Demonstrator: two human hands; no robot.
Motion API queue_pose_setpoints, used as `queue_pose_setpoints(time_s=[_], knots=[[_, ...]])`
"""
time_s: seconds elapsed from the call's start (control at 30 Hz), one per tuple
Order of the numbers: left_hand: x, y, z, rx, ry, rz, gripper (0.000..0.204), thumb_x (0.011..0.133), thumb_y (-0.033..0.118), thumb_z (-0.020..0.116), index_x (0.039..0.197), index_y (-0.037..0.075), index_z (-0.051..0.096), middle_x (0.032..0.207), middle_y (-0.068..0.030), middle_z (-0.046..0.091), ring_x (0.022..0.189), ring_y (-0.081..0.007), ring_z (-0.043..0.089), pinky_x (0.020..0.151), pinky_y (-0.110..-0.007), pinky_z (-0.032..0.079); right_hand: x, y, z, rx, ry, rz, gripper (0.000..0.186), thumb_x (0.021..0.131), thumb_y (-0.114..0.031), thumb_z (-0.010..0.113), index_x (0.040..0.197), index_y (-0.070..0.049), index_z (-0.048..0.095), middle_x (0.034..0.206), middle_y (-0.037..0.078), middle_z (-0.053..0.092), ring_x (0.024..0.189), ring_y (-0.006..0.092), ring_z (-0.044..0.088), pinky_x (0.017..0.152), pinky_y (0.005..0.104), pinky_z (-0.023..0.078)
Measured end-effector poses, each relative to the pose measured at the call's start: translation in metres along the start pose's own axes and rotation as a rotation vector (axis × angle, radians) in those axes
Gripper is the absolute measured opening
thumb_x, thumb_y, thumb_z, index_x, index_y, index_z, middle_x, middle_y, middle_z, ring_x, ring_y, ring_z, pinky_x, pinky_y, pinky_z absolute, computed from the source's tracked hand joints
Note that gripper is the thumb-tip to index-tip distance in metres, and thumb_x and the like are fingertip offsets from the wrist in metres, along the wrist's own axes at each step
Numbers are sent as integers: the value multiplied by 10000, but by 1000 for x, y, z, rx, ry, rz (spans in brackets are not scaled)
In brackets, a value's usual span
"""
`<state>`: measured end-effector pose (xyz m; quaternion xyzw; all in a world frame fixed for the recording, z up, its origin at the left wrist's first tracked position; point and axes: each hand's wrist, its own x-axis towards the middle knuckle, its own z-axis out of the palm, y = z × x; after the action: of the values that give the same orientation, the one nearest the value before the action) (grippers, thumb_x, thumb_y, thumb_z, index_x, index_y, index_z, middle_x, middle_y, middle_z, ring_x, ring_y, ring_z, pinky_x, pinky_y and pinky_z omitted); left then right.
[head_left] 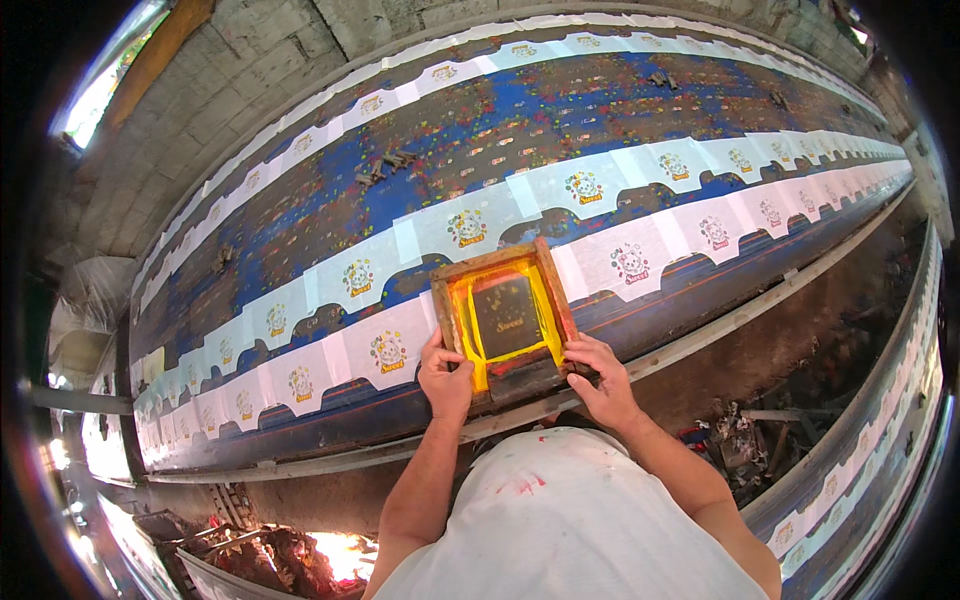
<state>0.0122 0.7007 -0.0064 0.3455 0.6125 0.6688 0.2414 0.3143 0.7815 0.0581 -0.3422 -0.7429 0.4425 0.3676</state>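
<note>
A wooden-framed printing screen [504, 262] with yellow tape round a dark mesh lies on the front row of pale fabric pieces [631, 281], over the long table's near side. My left hand [445, 380] grips the screen's lower left side, fingers curled over the wood. My right hand [598, 378] holds the lower right side in the same way. The pieces left of the screen carry cartoon prints with yellow [388, 352]; those to its right show pinkish prints. A second row of printed pieces [466, 228] runs just beyond the screen.
The long paint-spotted table [405, 203] curves across the view, with farther fabric rows [445, 75] and small bundles of strips [385, 168]. A wooden rail [680, 352] runs along its near edge. Rubble [760, 450] lies below. Another table [870, 450] stands at right, a block wall [220, 100] behind.
</note>
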Motion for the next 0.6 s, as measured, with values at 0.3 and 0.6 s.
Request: queue_pose_setpoints(time_s=[0.3,0.6], knots=[[0,9,3,-48,-40,-101,264,832,-223,731,906,14,641,1756,-289,506,1564,-329,592,1267,-410,475,1,-2,-2,-4,41,-12,374,966,-28,804,1338,-46,766,1466,171,732,1507,434,595,1281,536,455],[-1,-6,5,-45,2,-78,231,811,-181,753,883,18,661,1725,-314,537,1528,-335,624,1240,-406,480,19,-42,8,-447,-239,-344,471,886,-92,902,1338,-79,771,1443,158,709,1428,425,642,1202,556,534]])
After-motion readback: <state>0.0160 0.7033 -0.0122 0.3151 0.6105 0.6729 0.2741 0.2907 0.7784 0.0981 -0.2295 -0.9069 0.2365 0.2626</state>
